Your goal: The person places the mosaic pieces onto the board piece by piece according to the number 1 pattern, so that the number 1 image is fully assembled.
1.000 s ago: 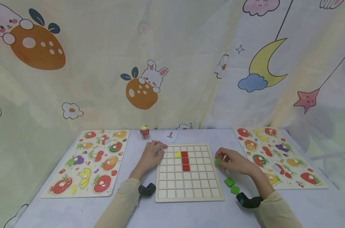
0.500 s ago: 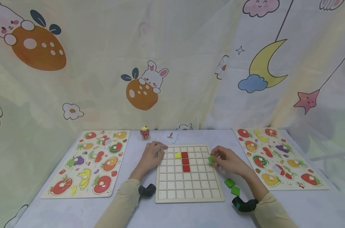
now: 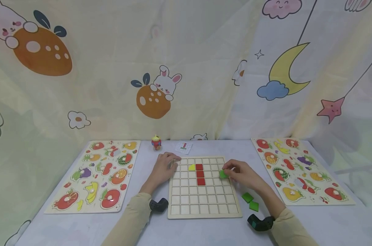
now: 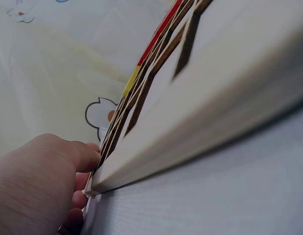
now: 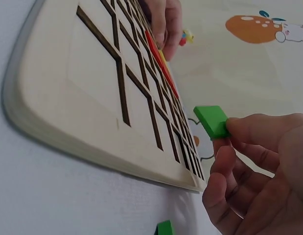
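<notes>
Right hand [image 3: 244,176], fingers pinching the green tile [image 3: 223,174], has moved left over the grid board [image 3: 204,213]; left hand [image 3: 164,167] unmoved

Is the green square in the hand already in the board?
Not yet. The right hand pinches the green tile in the air, above the grid board, as the right wrist view shows.

A flat green square tile [image 3: 223,174] is pinched at one edge, held tilted just above the wooden grid board [image 3: 204,213].
</notes>
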`<state>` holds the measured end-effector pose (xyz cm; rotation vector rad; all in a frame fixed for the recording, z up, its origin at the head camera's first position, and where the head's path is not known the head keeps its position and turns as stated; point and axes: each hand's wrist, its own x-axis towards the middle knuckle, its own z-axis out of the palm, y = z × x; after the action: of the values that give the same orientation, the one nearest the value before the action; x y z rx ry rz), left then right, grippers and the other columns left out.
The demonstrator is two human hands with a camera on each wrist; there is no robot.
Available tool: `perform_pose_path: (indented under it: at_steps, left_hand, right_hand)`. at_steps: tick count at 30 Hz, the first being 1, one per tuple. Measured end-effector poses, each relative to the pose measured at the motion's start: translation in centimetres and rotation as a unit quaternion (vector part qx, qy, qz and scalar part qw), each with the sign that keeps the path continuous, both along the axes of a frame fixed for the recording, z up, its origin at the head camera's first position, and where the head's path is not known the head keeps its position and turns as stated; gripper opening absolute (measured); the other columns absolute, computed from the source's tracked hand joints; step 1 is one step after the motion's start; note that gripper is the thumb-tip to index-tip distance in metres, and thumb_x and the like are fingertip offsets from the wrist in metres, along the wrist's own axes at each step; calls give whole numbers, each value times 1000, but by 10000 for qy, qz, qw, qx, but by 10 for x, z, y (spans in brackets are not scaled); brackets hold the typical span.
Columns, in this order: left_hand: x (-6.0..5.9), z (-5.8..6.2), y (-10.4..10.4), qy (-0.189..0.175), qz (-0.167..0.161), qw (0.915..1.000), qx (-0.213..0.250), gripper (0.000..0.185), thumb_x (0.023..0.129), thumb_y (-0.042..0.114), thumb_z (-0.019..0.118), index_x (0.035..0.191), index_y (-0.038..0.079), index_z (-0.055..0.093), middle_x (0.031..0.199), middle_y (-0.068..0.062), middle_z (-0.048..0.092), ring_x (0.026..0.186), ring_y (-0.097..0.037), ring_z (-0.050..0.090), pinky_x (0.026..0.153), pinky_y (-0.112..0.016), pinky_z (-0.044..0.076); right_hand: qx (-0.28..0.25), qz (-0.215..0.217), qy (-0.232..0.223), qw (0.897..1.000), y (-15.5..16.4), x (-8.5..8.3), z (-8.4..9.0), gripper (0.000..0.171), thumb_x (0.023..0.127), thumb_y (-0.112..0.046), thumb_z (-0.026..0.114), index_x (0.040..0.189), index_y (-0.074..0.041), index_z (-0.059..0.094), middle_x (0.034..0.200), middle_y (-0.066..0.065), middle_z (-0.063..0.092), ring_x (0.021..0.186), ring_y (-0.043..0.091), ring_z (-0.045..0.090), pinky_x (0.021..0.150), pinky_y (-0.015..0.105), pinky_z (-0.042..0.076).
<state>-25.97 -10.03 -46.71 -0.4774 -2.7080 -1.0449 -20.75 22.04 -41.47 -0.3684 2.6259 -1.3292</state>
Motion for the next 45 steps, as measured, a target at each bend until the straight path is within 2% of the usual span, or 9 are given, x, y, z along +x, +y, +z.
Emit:
perform_pose_path:
  at_steps: [11, 27, 34, 38, 45]
  left_hand:
    - [0, 1, 0, -23, 6, 10000, 21, 21, 89, 16, 60, 106, 24, 69, 117, -1, 60, 104, -21, 47, 89, -39, 39]
    - [2, 2, 1, -85, -24, 10000, 12, 21, 89, 16, 60, 107, 23, 68, 118, -2, 59, 105, -22, 47, 90, -40, 39]
    - [0, 1, 0, -34, -30, 10000, 3, 21, 89, 16, 60, 107, 23, 69, 118, -1, 60, 104, -22, 47, 90, -39, 39]
    - [-1, 0, 0, -57, -31, 10000, -25, 21, 90, 16, 60, 107, 24, 68, 118, -1, 59, 104, -21, 47, 89, -38, 39]
    - [0, 2, 0, -38, -63, 10000, -27, 21, 89, 15, 61, 107, 23, 68, 118, -2, 60, 105, -22, 47, 90, -39, 39]
  right_hand:
    - [-30, 117, 79, 9999, -11, 0, -5, 17, 89, -26, 64, 100, -13, 62, 93, 6, 62, 74, 21, 56, 62, 25, 47]
    - [-117, 289, 161, 9994, -28, 4, 2, 13, 90, -24, 63, 99, -14, 62, 94, 5, 63, 72, 21, 57, 61, 30, 49]
    - [-83, 583, 392, 9975, -40, 6, 3, 12, 90, -25, 63, 96, -16, 64, 92, 3, 63, 71, 18, 56, 63, 23, 46]
    - [-74, 761, 563, 9955, -47, 10, 3, 13, 89, -24, 64, 95, -13, 63, 91, 4, 64, 71, 16, 54, 62, 22, 44]
    - [19, 802, 575, 9951, -59, 15, 2, 7, 88, -21, 65, 92, -16, 64, 87, -1, 64, 72, 14, 53, 63, 22, 43]
